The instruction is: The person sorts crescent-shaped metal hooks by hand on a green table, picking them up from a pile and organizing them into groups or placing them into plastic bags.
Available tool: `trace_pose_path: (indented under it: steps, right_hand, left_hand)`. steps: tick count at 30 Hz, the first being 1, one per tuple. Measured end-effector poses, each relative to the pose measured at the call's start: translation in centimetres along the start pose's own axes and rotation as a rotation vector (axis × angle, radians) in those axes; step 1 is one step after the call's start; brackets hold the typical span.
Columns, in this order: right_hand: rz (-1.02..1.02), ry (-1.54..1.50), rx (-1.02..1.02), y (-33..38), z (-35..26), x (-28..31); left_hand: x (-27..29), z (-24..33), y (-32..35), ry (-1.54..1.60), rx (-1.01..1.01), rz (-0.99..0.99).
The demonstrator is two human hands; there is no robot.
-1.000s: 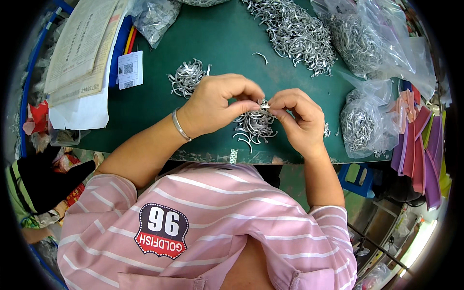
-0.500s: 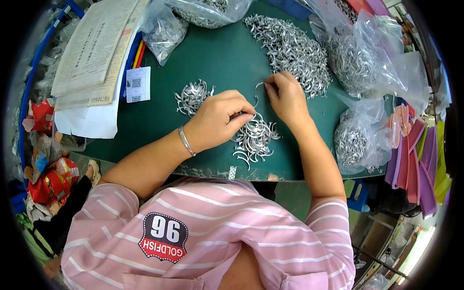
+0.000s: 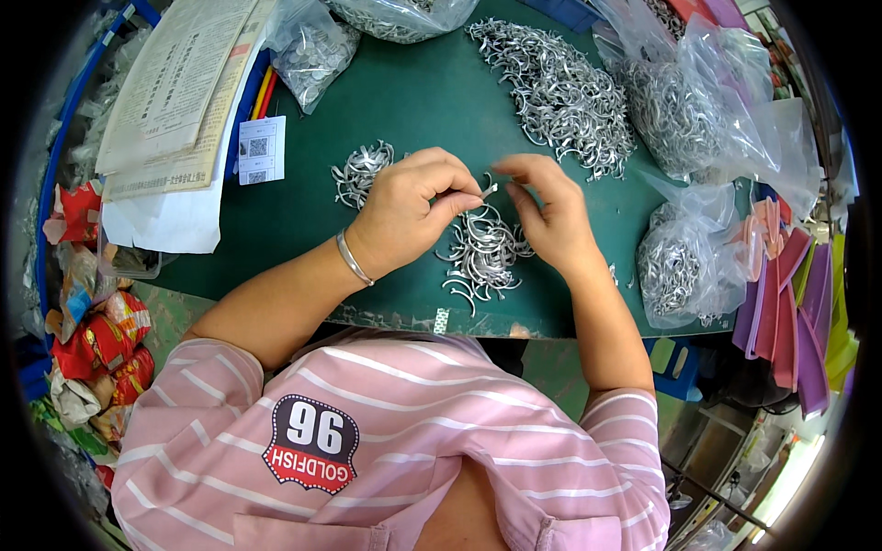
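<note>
My left hand, with a silver bangle at the wrist, pinches a small curved metal piece between thumb and forefinger. My right hand is close beside it, fingers curled at the same piece; whether it grips the piece I cannot tell. Both hands hover over a small heap of curved silver metal parts on the green table. Another small heap lies just left of my left hand. A big loose pile of the same parts spreads behind my right hand.
Clear plastic bags of metal parts stand at the right, far right and back. Papers and a small white label lie at the left. Red wrappers and purple strips sit off the table edges.
My right hand came back from the big pile toward my left hand. Both hands now meet again over the small heap, with a metal piece between the fingertips.
</note>
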State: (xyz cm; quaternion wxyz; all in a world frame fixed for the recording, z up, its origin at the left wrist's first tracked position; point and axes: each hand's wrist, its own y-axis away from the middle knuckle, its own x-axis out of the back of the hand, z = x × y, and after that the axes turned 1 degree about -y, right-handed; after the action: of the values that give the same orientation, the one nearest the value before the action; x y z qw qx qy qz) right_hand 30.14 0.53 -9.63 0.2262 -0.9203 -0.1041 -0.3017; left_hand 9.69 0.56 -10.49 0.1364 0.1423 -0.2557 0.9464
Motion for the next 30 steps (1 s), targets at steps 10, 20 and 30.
trace_pose_path:
  steps: [10,20,30]
  right_hand:
    - [-0.152,0.236,0.096,-0.2,0.3,0.7]
    - [-0.443,-0.052,0.018,1.9,-2.4,2.4]
    - [-0.329,0.301,0.326,3.8,-3.8,-1.6]
  left_hand:
    - [8.4,-0.4,-0.9,-0.504,0.067,0.103]
    - [7.9,-2.5,0.7,-0.515,0.098,0.023]
    - [5.5,-0.4,0.0,-0.356,-0.162,0.14]
